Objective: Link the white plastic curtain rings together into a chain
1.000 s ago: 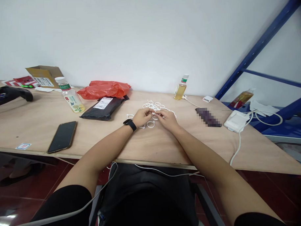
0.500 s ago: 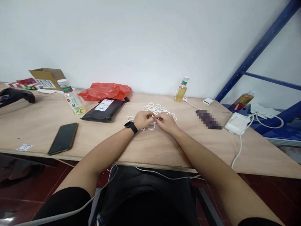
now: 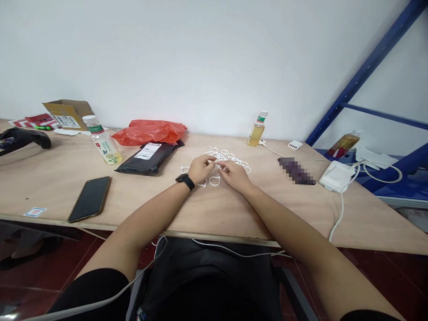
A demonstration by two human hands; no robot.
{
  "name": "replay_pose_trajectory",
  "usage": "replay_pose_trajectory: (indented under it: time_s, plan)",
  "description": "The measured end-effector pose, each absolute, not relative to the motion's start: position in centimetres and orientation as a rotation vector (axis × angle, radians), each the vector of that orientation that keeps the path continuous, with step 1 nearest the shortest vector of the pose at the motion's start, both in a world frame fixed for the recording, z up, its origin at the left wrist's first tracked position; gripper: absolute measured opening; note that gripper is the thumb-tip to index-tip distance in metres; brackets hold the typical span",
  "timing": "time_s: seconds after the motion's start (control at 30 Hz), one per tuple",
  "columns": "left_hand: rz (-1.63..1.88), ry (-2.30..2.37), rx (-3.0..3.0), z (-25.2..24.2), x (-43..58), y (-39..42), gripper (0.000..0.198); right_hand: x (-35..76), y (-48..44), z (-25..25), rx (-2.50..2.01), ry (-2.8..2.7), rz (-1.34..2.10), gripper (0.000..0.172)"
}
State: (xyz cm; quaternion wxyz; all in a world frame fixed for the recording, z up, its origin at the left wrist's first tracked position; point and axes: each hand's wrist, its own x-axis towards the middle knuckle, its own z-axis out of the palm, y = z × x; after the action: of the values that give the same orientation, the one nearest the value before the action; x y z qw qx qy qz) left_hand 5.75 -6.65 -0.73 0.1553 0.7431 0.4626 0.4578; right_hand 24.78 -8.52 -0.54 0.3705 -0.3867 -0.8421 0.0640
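Small white plastic rings [image 3: 229, 156] are lying in a loose heap on the pale wooden bench [image 3: 216, 212], just beyond the grip. The left hand [image 3: 200, 168], wearing a black wristwatch [image 3: 185, 181], and the right hand [image 3: 234, 174] are meeting fingertip to fingertip, both grips pinching narrow onto one white ring [image 3: 217, 165] between them. A single ring [image 3: 214, 180] is sitting on the near side of the grip. Most of the heap is looking unsorted; whether any rings are linked, I cannot tell. Left of the grip, a black plastic parcel [image 3: 147, 157] is showing a white shipping label, print too small to read. The same goes for the label on the clear bottle of yellow drink [image 3: 103, 145].
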Motion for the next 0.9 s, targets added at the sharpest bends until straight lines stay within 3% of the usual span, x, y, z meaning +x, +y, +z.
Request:
replay_pose_trajectory:
  time_s: [0.3,0.73,0.9]
  plan:
    - [0.705,1.826,2.490,-1.4,4.3,-6.2,0.025,24.7,-8.7,-0.8,-0.903,-2.455,0.200,0.017]
    - [0.545,1.800,2.518,-0.8,4.7,-6.2,0.032,25.0,-8.7,-0.5,-0.957,-2.284,0.239,0.018]
    - [0.794,1.700,2.499,-0.1,5.2,-7.0,0.030,24.9,-8.7,-0.5,-1.016,-2.242,0.252,0.034]
